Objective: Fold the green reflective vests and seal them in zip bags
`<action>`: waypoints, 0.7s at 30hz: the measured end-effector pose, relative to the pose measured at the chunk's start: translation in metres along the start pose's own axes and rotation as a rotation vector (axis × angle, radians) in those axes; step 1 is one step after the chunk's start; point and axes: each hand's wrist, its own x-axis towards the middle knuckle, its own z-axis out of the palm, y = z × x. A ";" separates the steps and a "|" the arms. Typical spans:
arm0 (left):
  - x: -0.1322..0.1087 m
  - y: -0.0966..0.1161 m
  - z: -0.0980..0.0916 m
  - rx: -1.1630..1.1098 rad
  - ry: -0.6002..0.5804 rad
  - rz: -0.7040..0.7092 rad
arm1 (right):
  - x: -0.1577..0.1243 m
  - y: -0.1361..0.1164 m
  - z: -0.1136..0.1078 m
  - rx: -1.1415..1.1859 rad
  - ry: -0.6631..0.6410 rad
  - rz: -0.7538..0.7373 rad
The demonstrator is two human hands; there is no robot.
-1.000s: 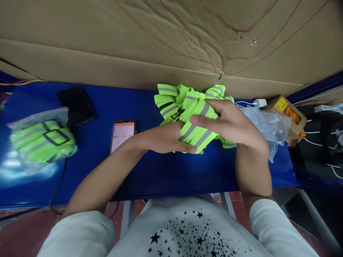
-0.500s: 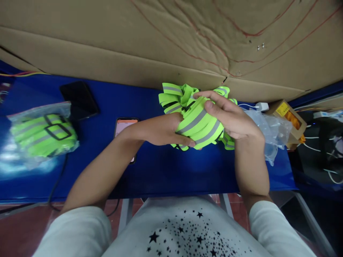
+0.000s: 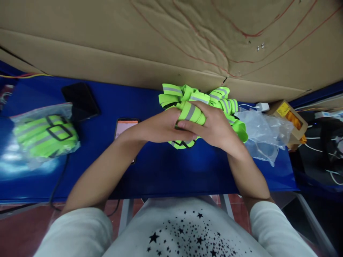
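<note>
A bundle of neon-green straps with grey reflective stripes [image 3: 190,111] is held over the blue table [image 3: 160,167]. My left hand [image 3: 160,129] grips the bundle from the left, fingers curled under it. My right hand [image 3: 211,125] is wrapped over its top and right side, fingers pressed on the straps. More loose green straps [image 3: 222,101] lie behind my hands against the cardboard.
A bagged bundle of green straps [image 3: 44,135] lies at the left. A dark phone [image 3: 80,101] and a lit phone [image 3: 123,127] sit between. A clear plastic bag [image 3: 264,134] and small cardboard box [image 3: 289,119] lie right. A cardboard sheet [image 3: 171,43] walls the back.
My right hand has come down from the top of the bundle and closed over it, squeezing the straps tighter against my left hand. The bundle looks smaller and more compact.
</note>
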 end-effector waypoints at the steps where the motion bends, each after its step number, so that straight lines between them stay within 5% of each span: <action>1: -0.001 -0.001 -0.002 -0.066 -0.041 -0.041 | 0.001 0.001 0.001 -0.037 0.036 -0.018; 4: -0.001 -0.001 -0.004 -0.275 -0.133 -0.116 | 0.001 0.001 -0.003 -0.115 0.097 -0.091; 10: 0.003 -0.003 0.012 -0.294 -0.067 -0.102 | -0.009 -0.008 -0.027 -0.043 0.247 -0.033; 17: 0.005 -0.015 0.014 -0.103 -0.202 -0.050 | -0.008 -0.003 -0.036 0.213 0.090 0.057; 21: 0.007 -0.018 0.013 -0.130 -0.126 -0.120 | -0.006 0.000 -0.034 0.255 0.118 0.075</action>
